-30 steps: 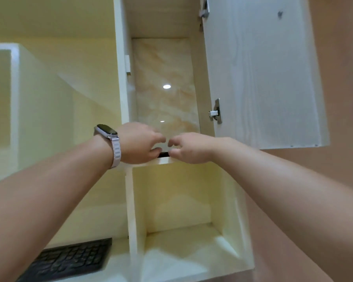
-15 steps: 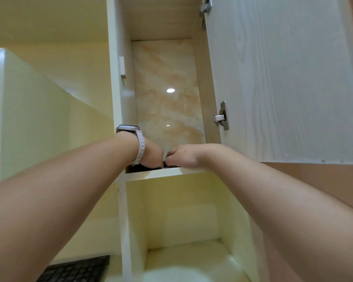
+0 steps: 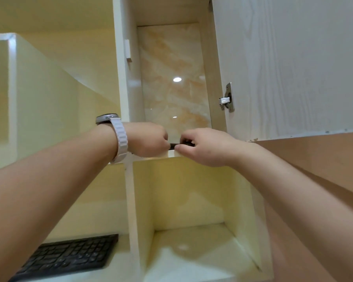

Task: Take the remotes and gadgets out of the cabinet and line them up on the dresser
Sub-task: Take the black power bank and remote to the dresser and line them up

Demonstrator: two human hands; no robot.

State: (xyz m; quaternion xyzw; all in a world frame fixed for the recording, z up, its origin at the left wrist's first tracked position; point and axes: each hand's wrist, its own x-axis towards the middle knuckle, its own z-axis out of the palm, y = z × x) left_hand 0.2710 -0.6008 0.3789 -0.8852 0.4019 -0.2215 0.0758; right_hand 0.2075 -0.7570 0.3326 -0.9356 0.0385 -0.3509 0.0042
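- The cabinet (image 3: 128, 98) fills the wall, split into cream compartments; the upper middle one has a marbled back panel.
- Its pale wood-grain door (image 3: 283, 68) stands swung open on the right.
- A black keyboard (image 3: 69, 257) lies in the lower left compartment.
- The right hand (image 3: 204, 147) is at the front edge of the middle shelf (image 3: 171, 154), its fingers pinching a thin dark gadget (image 3: 173, 146), thumb below.
- The left hand (image 3: 147, 139), just beside it, is curled at the gadget's other end; I cannot tell if those fingers grip it.
- A white-strapped watch (image 3: 118, 137) sits on the left wrist.
- A metal hinge (image 3: 226, 98) shows on the door's inner edge.
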